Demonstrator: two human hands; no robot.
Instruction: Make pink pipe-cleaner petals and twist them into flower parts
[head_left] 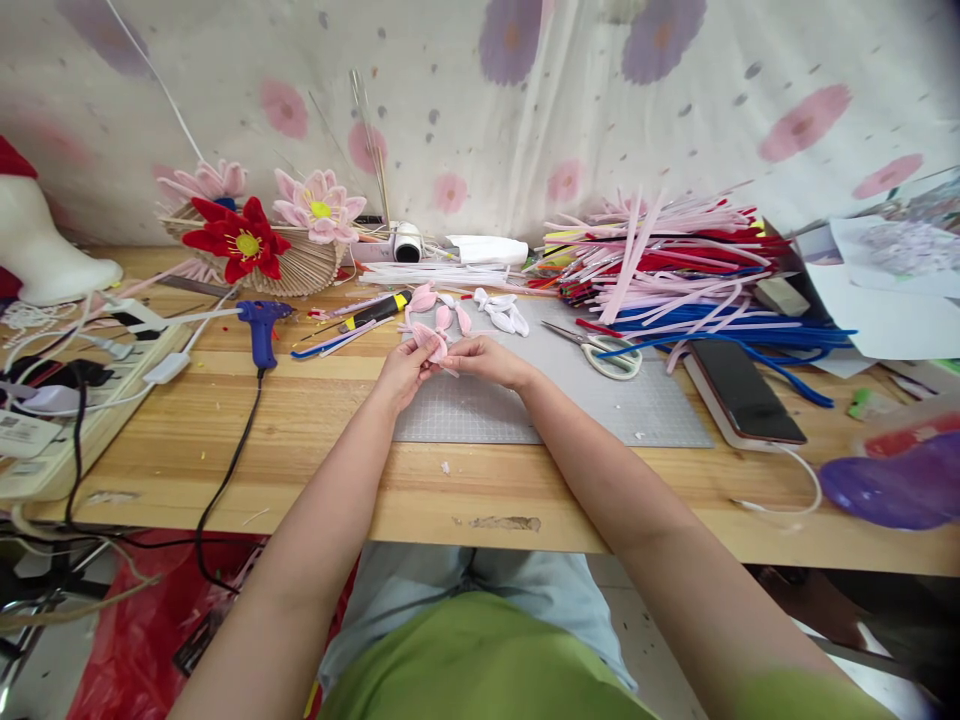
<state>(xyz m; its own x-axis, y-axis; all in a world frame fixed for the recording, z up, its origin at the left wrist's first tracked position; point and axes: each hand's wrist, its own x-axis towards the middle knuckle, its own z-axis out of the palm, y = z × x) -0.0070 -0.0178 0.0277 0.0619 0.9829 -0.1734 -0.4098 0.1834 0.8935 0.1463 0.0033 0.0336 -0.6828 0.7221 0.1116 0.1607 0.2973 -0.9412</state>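
Over the left part of the grey cutting mat [480, 415], my left hand [407, 372] is closed around a pale pink pipe-cleaner petal [429, 341]. My right hand [489, 360] pinches at the petal's lower end, its fingertips touching those of the left. Just beyond the hands lie several finished pink petals [454, 314] and a cluster of white petals [502, 311]. Scissors [611, 355] with pale handles rest on the mat to the right. The fingers partly cover the held petal.
A blue glue gun [262, 332] and a yellow-black utility knife [377, 310] lie left. Red [244, 243] and pink flowers [321, 207] stand behind. Bundled pipe cleaners [660, 260] fill the back right, near a phone [746, 390]. A power strip [97, 420] sits at far left.
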